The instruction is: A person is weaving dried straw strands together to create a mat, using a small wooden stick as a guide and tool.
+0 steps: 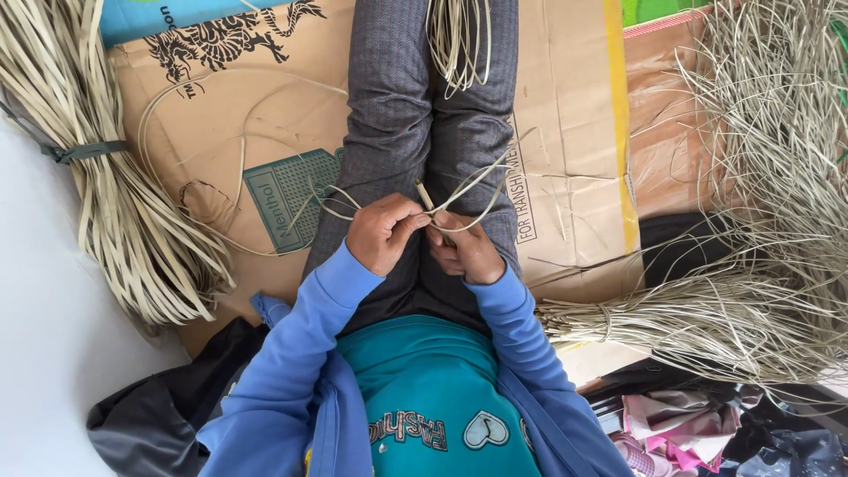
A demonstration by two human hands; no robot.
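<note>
The left hand (382, 233) and the right hand (464, 250) meet knuckle to knuckle over the person's lap, above the grey trousers (415, 115). Both are clenched around a few pale cane strips (481, 181), pinching them where the strands cross. A short stub of strip stands up between the two hands, tilted slightly away from the body. From the right hand, two long strands run up and away to the right, their long axis slanting diagonally off the knee. From the left hand, thinner strands loop out sideways and trail down onto the flattened cardboard (221, 124) that covers the floor beneath the legs.

Further from the hands along the legs, a small hank of strips (459, 40) lies lengthwise on the trousers, its ends pointing back toward the hands. Well off to the left hand's side lies a thick tied bundle of flat strips (106, 168), fanning toward the body. On the right hand's side sits a loose heap of finer fibres (751, 291), bound at one end near the elbow.
</note>
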